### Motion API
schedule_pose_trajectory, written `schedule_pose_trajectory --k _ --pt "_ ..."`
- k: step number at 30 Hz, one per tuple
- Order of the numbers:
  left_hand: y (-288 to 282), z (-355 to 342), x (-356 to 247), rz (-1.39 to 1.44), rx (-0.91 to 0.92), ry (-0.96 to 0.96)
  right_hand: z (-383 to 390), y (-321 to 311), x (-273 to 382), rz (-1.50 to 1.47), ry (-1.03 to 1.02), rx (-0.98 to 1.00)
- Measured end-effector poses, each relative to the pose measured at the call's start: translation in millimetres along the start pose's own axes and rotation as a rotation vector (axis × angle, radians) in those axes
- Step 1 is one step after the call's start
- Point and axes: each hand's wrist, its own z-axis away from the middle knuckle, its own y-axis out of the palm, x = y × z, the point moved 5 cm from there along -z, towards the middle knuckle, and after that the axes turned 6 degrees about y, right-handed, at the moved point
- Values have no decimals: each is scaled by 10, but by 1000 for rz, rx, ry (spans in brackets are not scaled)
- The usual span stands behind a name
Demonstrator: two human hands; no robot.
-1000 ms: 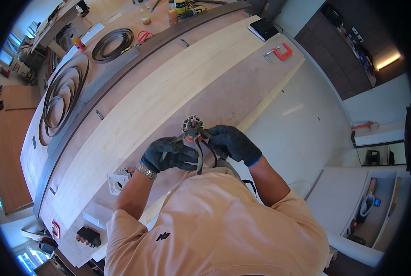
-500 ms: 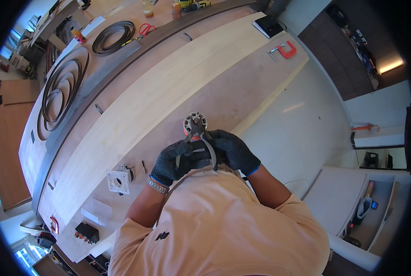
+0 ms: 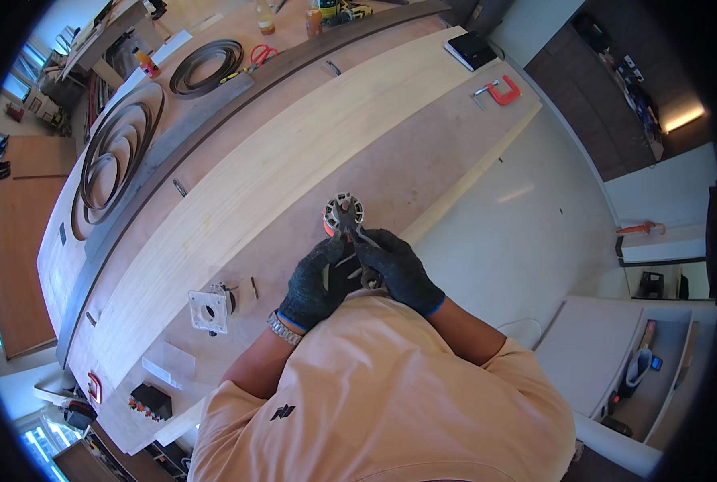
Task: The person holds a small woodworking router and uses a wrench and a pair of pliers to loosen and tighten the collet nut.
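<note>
In the head view, the gloved left hand [image 3: 313, 285] and right hand [image 3: 400, 271] are gripping dark pliers [image 3: 346, 224], fingers curled round the handles — the pliers' head is overlapping a round, slotted part [image 3: 331, 208] over the workbench [image 3: 391, 178]. A white-plated device [image 3: 209, 312] is lying leftward — near a dark pin [image 3: 254, 288].

Matt fabric gloves [image 3: 400, 275], metal pliers [image 3: 345, 217], smooth wood board [image 3: 294, 149], shiny metal watchband [image 3: 285, 328]
</note>
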Motion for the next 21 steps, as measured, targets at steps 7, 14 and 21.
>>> schedule_pose_trajectory --k 7,14,21 --pt "105 -11 22 64 167 -96 74 35 247 572 -239 -210" --pt "-9 -57 138 239 145 -240 95 46 294 500 -219 -141" --pt "221 6 109 349 140 -238 56 -17 329 604 -292 -158"
